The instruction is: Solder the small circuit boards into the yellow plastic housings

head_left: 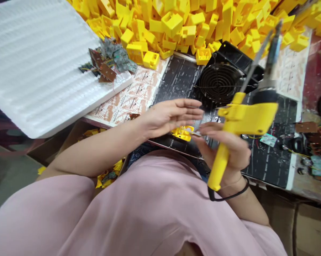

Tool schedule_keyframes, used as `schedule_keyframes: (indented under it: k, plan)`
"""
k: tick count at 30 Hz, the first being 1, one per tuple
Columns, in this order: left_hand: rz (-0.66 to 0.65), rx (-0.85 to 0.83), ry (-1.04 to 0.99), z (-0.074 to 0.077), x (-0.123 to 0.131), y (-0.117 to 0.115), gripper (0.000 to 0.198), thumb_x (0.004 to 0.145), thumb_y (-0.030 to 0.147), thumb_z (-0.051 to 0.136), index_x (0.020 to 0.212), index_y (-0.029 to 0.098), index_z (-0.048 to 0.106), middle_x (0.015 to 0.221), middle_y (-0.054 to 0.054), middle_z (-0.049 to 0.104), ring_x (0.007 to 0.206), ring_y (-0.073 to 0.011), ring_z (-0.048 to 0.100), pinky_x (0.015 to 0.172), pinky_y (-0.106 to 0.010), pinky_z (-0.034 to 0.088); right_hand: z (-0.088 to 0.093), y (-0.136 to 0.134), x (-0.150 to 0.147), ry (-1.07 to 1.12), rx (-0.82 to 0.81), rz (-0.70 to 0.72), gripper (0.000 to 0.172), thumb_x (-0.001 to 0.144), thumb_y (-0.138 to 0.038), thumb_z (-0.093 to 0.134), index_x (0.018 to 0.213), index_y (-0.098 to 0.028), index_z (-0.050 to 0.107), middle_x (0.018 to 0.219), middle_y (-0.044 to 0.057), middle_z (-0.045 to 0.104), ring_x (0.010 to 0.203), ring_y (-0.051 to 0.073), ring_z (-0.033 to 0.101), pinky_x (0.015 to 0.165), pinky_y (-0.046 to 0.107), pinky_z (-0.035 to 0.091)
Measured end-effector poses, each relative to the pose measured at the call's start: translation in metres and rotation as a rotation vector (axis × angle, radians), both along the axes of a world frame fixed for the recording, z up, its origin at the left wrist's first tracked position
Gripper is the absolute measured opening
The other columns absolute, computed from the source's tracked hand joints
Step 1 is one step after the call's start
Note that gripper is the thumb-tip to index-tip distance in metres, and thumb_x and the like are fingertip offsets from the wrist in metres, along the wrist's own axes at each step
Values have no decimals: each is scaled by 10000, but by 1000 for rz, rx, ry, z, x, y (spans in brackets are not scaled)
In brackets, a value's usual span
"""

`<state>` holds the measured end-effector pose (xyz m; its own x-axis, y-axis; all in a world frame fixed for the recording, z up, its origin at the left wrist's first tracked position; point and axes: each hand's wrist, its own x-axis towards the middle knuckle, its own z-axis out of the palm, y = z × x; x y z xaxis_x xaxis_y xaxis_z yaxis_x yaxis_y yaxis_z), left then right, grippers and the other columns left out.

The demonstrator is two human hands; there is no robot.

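Yellow soldering tool (253, 115) — grasped in the right hand (236, 151), metal end (273, 53) projecting beyond it — left hand (173, 114) released, fingers extended

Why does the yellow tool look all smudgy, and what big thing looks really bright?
In the head view, the yellow tool by the right hand is blurry, probably from movement; also in the head view, the white foam sheet looks very bright, with only faint ridges showing.
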<state>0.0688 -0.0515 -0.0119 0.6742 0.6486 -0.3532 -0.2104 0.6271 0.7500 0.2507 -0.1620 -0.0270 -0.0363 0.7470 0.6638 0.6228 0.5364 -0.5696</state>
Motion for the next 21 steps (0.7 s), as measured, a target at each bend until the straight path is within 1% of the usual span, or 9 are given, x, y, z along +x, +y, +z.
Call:
schedule_keyframes:
  k: [3, 4, 6, 8, 9, 13, 16, 19, 21]
  plan:
    - [13, 447, 149, 1, -25, 1, 224, 980, 233, 731, 1173, 185, 833, 1287, -76, 830, 1287, -244, 756, 1217, -415, 543, 4, -1, -4, 214, 140, -176, 463, 907, -171, 861, 1275, -335, 631, 966, -51, 689, 772, 132, 765, 674, 249, 696]
    - [-31, 547, 204, 1, -29, -1, 267, 979, 336, 775, 1192, 192, 846, 1309, -84, 826, 1316, -266, 744, 1233, -424, 529, 5, -1, -7, 276, 149, -205, 437, 902, -179, 870, 1246, -318, 640, 967, -53, 670, 755, 116, 757, 644, 220, 680]
    - [-128, 641, 250, 3, -30, -9, 485, 971, 581, 781, 1248, 189, 848, 1354, -116, 808, 1364, -307, 719, 1246, -435, 516, 5, 0, -13, 357, 123, -195, 398, 907, -174, 863, 1213, -301, 642, 977, -57, 667, 752, 101, 754, 627, 195, 669]
    - [-121, 643, 215, 6, -24, -19, 632, 973, 730, 706, 1269, 189, 845, 1362, -130, 803, 1363, -309, 721, 1224, -423, 536, 3, 1, -17, 351, 104, -146, 442, 905, -153, 861, 1249, -308, 631, 984, -56, 692, 772, 108, 762, 652, 206, 684]
    - [-86, 632, 194, 9, -20, -25, 640, 973, 747, 694, 1249, 192, 851, 1329, -126, 817, 1327, -297, 742, 1198, -412, 555, 1, 0, -19, 337, 107, -129, 470, 899, -141, 863, 1269, -314, 630, 984, -55, 704, 782, 115, 765, 670, 213, 692]
    - [46, 513, 120, 12, -3, -37, 481, 905, 665, 832, 998, 195, 879, 1033, -76, 869, 1020, -229, 821, 996, -345, 644, -6, 0, -19, 203, 187, -114, 539, 892, -97, 853, 1335, -315, 638, 1000, -48, 744, 830, 132, 787, 775, 228, 713]
    - [104, 301, 3, 6, 4, -38, 434, 790, 604, 954, 836, 189, 836, 885, -41, 841, 898, -188, 809, 883, -285, 642, -9, 0, -17, 82, 233, -86, 555, 903, -106, 846, 1363, -326, 628, 994, -58, 788, 837, 150, 809, 807, 262, 723]
    - [100, 145, -32, 4, 3, -32, 435, 729, 561, 1002, 789, 193, 777, 809, 0, 794, 820, -149, 784, 795, -242, 622, -10, -2, -15, 13, 222, -48, 424, 935, -159, 843, 1279, -321, 655, 982, -48, 824, 854, 166, 829, 804, 280, 723]
    - [92, 253, 69, 10, -4, -23, 401, 807, 552, 937, 805, 198, 751, 776, 14, 753, 722, -126, 737, 702, -230, 586, -10, -7, -10, -24, 177, -20, 291, 960, -200, 832, 1193, -282, 678, 959, -15, 837, 858, 180, 837, 792, 274, 713]
